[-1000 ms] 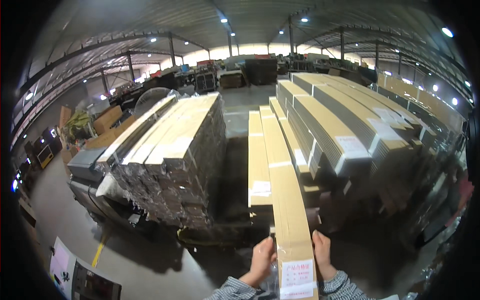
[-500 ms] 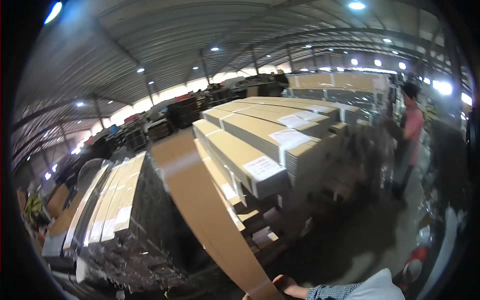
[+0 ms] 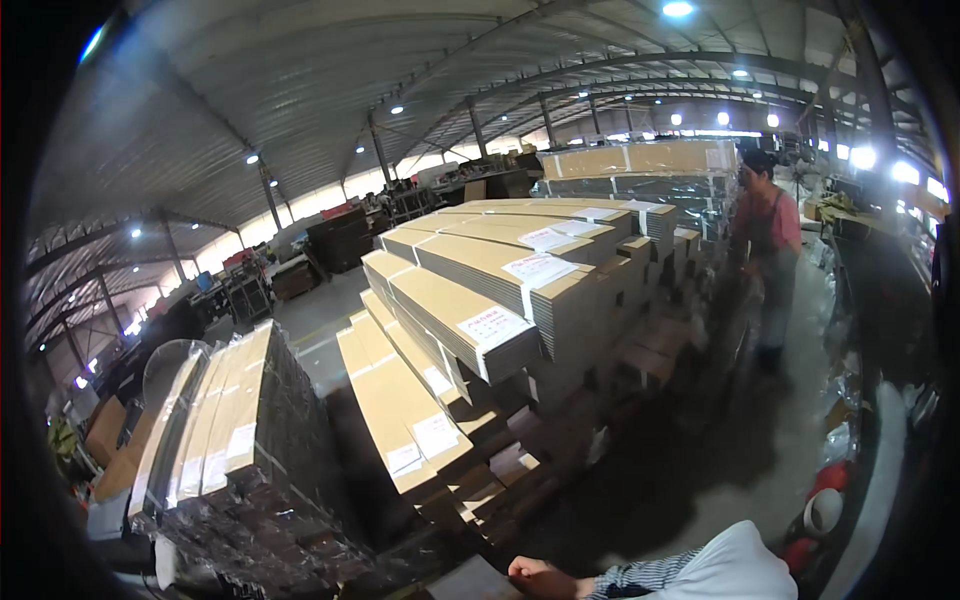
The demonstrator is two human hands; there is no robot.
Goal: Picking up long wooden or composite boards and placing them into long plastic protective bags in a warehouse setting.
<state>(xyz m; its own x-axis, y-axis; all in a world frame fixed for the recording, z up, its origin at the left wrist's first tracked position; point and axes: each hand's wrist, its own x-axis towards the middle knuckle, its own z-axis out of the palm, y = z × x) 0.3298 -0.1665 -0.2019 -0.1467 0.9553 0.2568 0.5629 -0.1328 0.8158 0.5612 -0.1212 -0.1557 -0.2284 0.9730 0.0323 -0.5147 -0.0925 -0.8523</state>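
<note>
My right hand (image 3: pixel 541 577) is at the bottom edge, right of the middle, in a checked cuff (image 3: pixel 635 577). Its fingers look curled, their tips turned toward a flat greyish panel (image 3: pixel 472 581) cut off by the frame's lower rim. Whether the fingers grip that panel's edge is hidden. No part of my left hand shows. Ahead is a large stack of long flat cardboard bundles (image 3: pixel 470 275), strapped with white bands and carrying white labels. Lower at its near side, a shorter row of tan bundles (image 3: pixel 395 390) has labels at its near ends.
At the left stands a plastic-wrapped stack of long cartons (image 3: pixel 235 400). A person in a pink top (image 3: pixel 775 225) stands at the right, beyond the big stack. Rolls with red ends (image 3: pixel 823 511) lie at the lower right. Wrapped bundles (image 3: pixel 640 160) are piled at the back.
The long tan cardboard piece that slanted up from my right hand is gone from that place, uncovering the lower row of bundles. My right hand is slightly further left. The view has shifted a little.
</note>
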